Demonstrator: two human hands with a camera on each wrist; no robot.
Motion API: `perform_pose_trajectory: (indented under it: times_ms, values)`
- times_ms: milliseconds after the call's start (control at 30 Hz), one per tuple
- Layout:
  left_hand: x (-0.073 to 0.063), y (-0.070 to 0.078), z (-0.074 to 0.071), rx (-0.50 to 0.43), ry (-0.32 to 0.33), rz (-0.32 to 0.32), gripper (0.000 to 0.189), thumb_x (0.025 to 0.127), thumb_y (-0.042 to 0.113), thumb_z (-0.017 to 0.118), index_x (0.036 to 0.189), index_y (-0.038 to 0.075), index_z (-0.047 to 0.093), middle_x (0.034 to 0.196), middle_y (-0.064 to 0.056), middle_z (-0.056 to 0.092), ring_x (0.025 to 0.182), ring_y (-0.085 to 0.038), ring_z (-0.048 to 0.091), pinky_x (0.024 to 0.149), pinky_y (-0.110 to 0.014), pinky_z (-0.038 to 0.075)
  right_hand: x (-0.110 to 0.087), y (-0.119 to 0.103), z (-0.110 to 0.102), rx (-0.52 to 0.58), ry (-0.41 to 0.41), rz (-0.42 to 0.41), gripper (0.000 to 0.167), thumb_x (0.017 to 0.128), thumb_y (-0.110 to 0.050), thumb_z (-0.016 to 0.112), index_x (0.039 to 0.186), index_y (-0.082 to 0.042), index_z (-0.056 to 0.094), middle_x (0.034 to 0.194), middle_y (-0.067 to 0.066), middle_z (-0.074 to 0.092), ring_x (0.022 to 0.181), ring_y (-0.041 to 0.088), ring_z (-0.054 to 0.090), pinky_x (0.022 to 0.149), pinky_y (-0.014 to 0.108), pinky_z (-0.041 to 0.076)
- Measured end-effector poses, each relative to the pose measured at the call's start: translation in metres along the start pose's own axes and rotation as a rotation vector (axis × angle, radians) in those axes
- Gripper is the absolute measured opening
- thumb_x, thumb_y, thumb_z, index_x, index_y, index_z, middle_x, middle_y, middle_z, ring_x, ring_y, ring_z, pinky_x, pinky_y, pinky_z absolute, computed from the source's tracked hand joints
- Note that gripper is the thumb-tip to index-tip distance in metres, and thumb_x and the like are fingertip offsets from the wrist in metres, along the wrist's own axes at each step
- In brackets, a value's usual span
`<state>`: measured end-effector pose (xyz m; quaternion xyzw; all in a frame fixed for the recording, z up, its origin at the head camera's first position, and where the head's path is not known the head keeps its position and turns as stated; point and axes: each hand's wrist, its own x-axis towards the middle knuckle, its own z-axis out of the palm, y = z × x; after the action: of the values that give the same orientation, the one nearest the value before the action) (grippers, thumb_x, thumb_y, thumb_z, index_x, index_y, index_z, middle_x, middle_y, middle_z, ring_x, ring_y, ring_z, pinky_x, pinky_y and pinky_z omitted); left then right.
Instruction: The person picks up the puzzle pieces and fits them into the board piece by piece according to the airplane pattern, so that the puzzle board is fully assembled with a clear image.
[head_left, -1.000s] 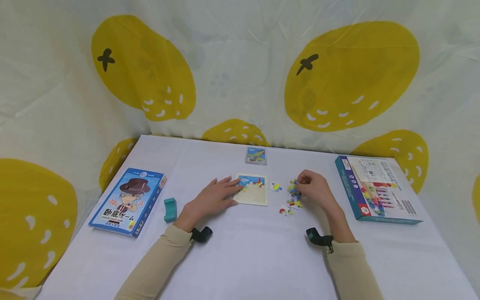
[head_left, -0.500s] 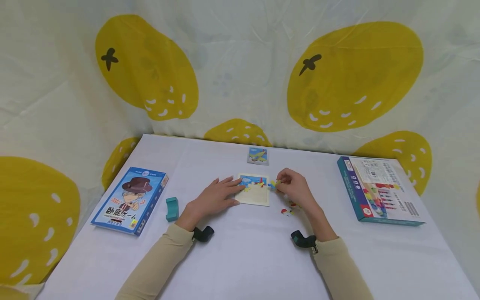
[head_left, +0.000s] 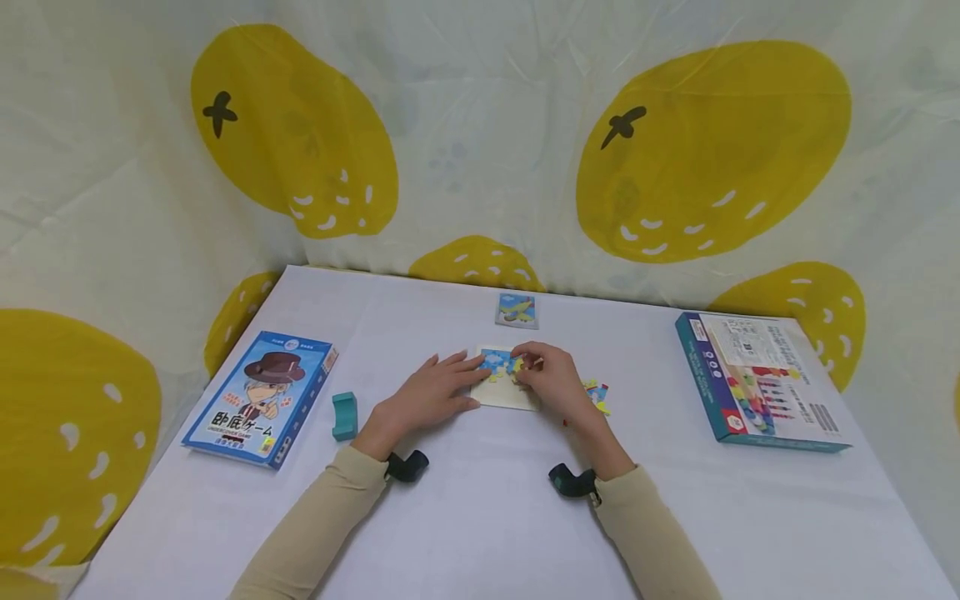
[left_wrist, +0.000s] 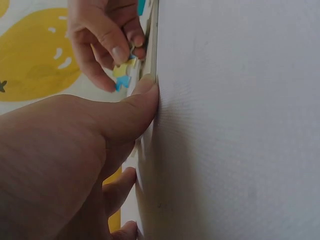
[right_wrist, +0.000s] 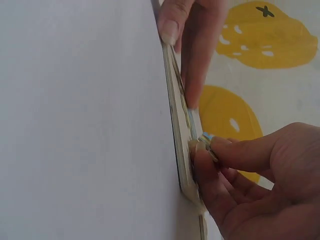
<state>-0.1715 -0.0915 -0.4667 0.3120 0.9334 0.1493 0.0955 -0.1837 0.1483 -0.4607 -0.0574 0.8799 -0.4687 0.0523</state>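
Between the thumb and fingertips of my right hand (head_left: 555, 385) is a small yellow and blue jigsaw piece (left_wrist: 122, 74), tilted close over the puzzle tray (head_left: 501, 397). Blue sky pieces (head_left: 495, 362) fill the tray's upper part, and its lower part shows bare wood. With fingers spread, my left hand (head_left: 433, 395) rests on the tray's left side; its thumb (left_wrist: 146, 90) lies along the edge. Several loose jigsaw pieces (head_left: 597, 395) lie right of the tray, partly hidden by my right hand.
A picture card (head_left: 517, 311) of a yellow plane lies behind the tray. At the left are a blue game box (head_left: 262, 400) and a teal curved block (head_left: 345, 416). Another box (head_left: 761, 379) lies at the right. A fruit-print curtain (head_left: 495, 167) hangs behind the table.
My right hand has gone left from the loose pieces, carrying the jigsaw piece over the tray. My left hand has stayed on the tray's left side.
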Motion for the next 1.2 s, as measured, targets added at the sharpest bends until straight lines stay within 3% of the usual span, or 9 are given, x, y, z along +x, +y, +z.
perform_pose_trajectory:
  times_ms: [100, 433, 733, 1200]
  values:
    - [0.000, 0.000, 0.000, 0.003, 0.000, -0.001, 0.060, 0.098, 0.048, 0.057, 0.152, 0.029, 0.041, 0.162, 0.006, 0.032, 0.154, -0.025, 0.024, 0.120, -0.063, 0.020, 0.001, -0.004, 0.007, 0.019, 0.023, 0.012, 0.023, 0.085, 0.000, 0.069, 0.107, -0.006, 0.072, 0.085, 0.009, 0.058, 0.069, 0.017, 0.060, 0.060, 0.025, 0.051]
    - [-0.001, 0.000, -0.002, -0.009, -0.011, -0.002, 0.061, 0.098, 0.047, 0.058, 0.153, 0.028, 0.040, 0.162, 0.005, 0.033, 0.154, -0.026, 0.023, 0.120, -0.063, 0.020, 0.004, -0.014, 0.023, -0.125, 0.162, 0.042, 0.008, 0.085, -0.010, 0.075, 0.092, -0.006, 0.074, 0.078, 0.008, 0.065, 0.075, 0.021, 0.055, 0.066, 0.029, 0.042]
    - [0.000, -0.001, -0.001, -0.002, -0.005, 0.006, 0.061, 0.098, 0.047, 0.057, 0.153, 0.028, 0.039, 0.163, 0.006, 0.032, 0.154, -0.025, 0.024, 0.119, -0.063, 0.021, 0.007, -0.018, 0.030, -0.227, 0.147, 0.027, 0.006, 0.089, -0.011, 0.072, 0.087, -0.007, 0.076, 0.083, 0.007, 0.073, 0.083, 0.022, 0.064, 0.075, 0.037, 0.053]
    - [0.000, 0.004, -0.002, -0.003, -0.009, -0.021, 0.061, 0.098, 0.045, 0.059, 0.153, 0.028, 0.040, 0.162, 0.006, 0.032, 0.154, -0.025, 0.024, 0.120, -0.063, 0.020, 0.006, -0.018, 0.027, -0.297, 0.160, 0.017, 0.006, 0.088, -0.011, 0.072, 0.083, -0.008, 0.074, 0.080, 0.006, 0.072, 0.080, 0.022, 0.063, 0.071, 0.035, 0.051]
